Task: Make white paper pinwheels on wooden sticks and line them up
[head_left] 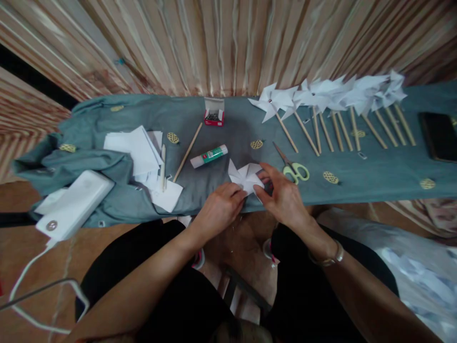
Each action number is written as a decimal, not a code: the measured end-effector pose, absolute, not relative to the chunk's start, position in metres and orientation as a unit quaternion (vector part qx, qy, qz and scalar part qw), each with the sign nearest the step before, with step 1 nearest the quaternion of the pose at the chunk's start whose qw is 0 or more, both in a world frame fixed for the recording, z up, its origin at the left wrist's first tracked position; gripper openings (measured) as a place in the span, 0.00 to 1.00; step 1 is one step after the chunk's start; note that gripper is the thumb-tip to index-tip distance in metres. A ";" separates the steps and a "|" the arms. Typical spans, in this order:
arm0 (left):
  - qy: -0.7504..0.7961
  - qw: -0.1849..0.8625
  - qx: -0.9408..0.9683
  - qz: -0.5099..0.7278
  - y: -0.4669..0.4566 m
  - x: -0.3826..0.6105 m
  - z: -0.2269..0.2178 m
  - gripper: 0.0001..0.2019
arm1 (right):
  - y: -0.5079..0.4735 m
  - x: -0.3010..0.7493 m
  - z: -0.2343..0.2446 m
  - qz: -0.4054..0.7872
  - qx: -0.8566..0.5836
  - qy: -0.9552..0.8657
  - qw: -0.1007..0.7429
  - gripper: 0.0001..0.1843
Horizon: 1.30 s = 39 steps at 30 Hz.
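Centre of frame, near front edge of the teal cloth (357, 166): white folded paper pinwheel (245, 177). Left hand (219, 209) pinches its lower-left flap w/ fingertips; right hand (282, 195) grips the right side, thumb + fingers closed on the paper. Just right: green-handled scissors (294, 169). Just above-left: glue stick (209, 156), lying flat. Upper centre: red pin box (214, 116), open. Upper right: row of finished pinwheels on sticks (332, 102). Left: loose paper sheets (137, 152).
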<state>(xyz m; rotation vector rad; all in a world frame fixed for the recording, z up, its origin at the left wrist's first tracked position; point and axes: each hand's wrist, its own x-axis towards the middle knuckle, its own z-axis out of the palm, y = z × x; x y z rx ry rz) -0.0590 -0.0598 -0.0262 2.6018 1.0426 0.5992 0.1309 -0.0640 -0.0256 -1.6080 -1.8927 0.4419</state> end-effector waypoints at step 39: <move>0.437 0.629 0.364 0.531 -0.023 -0.029 0.017 0.23 | -0.040 0.116 0.017 0.540 -0.517 -0.365 0.555 0.40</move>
